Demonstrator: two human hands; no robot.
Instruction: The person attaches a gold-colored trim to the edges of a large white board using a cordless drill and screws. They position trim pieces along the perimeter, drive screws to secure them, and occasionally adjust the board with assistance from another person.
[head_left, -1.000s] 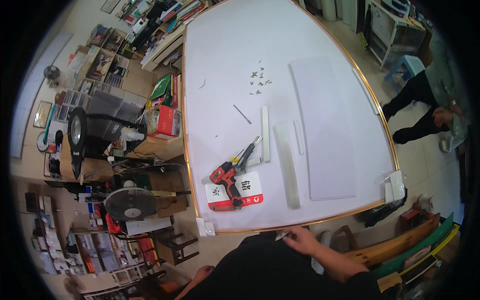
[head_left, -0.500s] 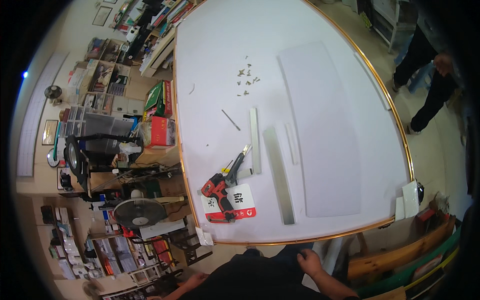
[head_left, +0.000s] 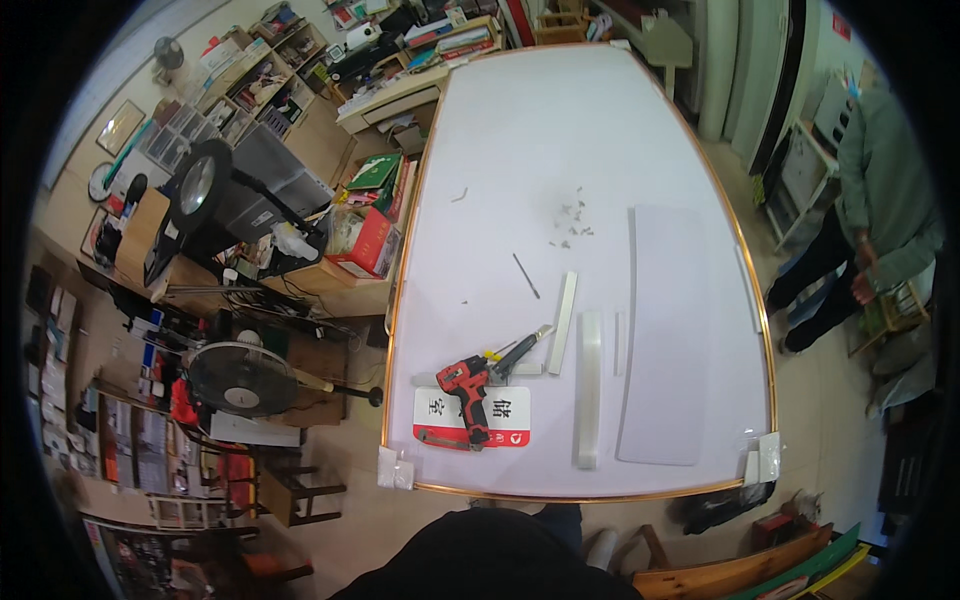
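Neither of my hands shows now; only my dark-clothed torso is at the lower edge. On the white table (head_left: pixel 510 150) before me, a red and black cordless drill (head_left: pixel 470 392) lies across a white and red sign plate (head_left: pixel 515 405). Touching or close beside it is a utility knife (head_left: pixel 518 352) with a dark handle. To their right lie a narrow metal strip (head_left: pixel 564 320), a wider pale strip (head_left: pixel 588 395), a thin white strip (head_left: pixel 620 345) and a large whitish panel (head_left: pixel 672 340). Farther off are a thin dark rod (head_left: pixel 526 276) and several small scattered metal pieces (head_left: pixel 570 222).
A copper-coloured edge (head_left: pixel 560 498) borders the table, with white corner guards (head_left: pixel 396 468). At the left stand a fan (head_left: pixel 238 385), a magnifier lamp (head_left: pixel 195 190) and a red box (head_left: pixel 370 245). Another person (head_left: pixel 885 200) stands at the right, hands together. Planks (head_left: pixel 735 578) lie low at the right.
My view has turned and shifted, so the table appears more upright. Both my hands have dropped out of sight. More of the other person shows. The things on the table keep their arrangement.
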